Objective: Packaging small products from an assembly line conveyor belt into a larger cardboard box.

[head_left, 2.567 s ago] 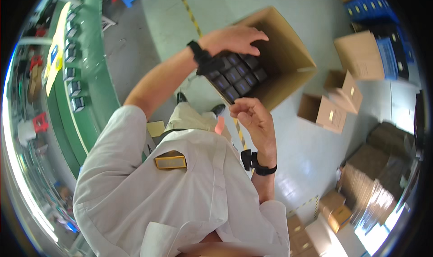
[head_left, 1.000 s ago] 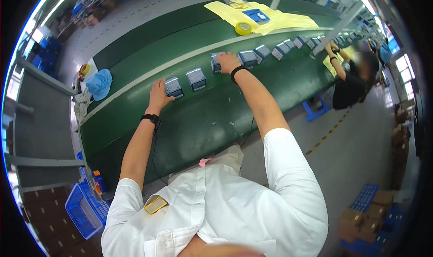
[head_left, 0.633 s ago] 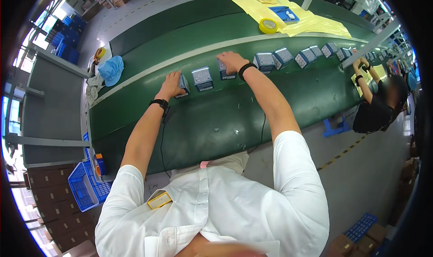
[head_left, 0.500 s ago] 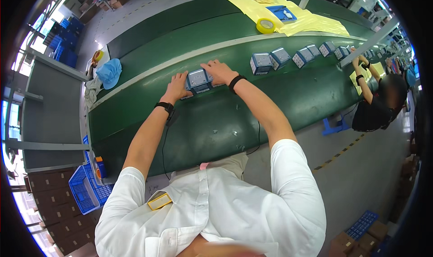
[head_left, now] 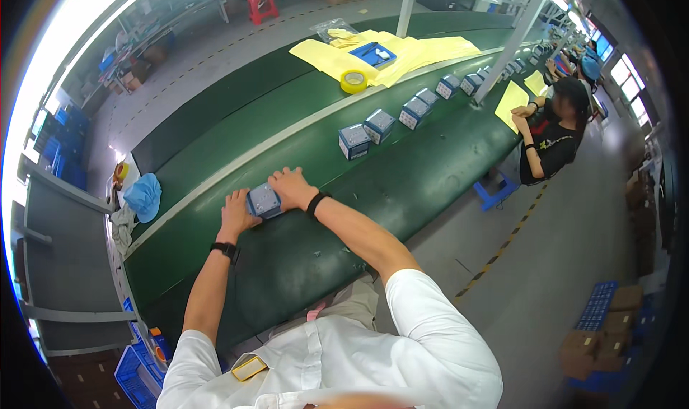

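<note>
Both hands, left (head_left: 236, 214) and right (head_left: 290, 187), clasp a small box (head_left: 263, 200) on the belt (head_left: 402, 186); more boxes (head_left: 354, 141) toward 2 o'clock

A small grey-blue box (head_left: 264, 200) sits flat on the green belt (head_left: 323, 258) — squarish, closed, pale top facing up. It lies near the belt's near edge, pressed between the left hand (head_left: 237, 212) and the right hand (head_left: 291, 188) — both touching its sides.
</note>
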### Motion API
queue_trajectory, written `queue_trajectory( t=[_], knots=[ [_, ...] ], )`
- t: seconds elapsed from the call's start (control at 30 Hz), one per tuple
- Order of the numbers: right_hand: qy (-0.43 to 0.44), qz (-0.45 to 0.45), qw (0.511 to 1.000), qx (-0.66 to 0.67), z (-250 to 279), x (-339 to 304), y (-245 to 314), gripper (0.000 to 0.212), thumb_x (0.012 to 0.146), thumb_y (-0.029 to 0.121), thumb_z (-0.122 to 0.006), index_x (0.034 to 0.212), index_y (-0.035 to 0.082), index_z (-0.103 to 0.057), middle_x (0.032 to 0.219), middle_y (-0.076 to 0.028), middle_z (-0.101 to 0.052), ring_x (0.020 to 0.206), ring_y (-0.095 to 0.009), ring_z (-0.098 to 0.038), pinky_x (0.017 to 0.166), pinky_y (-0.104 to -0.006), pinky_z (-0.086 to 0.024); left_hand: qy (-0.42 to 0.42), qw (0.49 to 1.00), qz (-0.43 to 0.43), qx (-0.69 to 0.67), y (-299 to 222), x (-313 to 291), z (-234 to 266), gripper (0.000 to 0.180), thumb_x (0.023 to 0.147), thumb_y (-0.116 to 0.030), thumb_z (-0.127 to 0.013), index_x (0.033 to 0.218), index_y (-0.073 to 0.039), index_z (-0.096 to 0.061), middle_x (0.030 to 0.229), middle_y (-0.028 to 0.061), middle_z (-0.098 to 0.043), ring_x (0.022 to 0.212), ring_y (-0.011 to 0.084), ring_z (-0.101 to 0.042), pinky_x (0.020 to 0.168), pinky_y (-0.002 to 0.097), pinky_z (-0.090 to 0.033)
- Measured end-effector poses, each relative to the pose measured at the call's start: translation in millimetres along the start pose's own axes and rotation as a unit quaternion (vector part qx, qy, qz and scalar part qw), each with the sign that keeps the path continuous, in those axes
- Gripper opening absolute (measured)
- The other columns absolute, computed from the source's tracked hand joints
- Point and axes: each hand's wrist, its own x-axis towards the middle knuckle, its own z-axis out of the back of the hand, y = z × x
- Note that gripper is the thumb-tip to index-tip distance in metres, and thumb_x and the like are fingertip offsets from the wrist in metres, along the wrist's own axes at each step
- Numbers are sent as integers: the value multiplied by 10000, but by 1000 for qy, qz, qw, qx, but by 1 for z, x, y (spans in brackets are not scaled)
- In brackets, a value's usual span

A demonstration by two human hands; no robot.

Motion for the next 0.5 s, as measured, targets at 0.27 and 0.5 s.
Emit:
queue_trajectory(
  t=[0.27, 0.5],
  knots=[
    [-19, -40, 998, 52, -29, -122, 186, 708, 564, 258, -823, 1182, 72, -532, 1086, -84, -556, 1056, -286, -535, 853, -596, -422, 37, 998, -52, -3, 49, -192, 1, 1035, 497, -201, -905, 1385, -91, -386, 1304, 117, -475, 1229, 348, -433, 967, 508, -420],
    [-18, -217, 976, 0, -46, -141, 265, 698, 566, 276, -834, 1164, 74, -534, 1049, -89, -582, 1040, -278, -561, 937, -646, -375, 75, 960, -265, -48, 120, -199, -14, 1006, 489, -188, -899, 1365, -80, -416, 1311, 122, -483, 1237, 340, -428, 986, 486, -401]
  ],
)
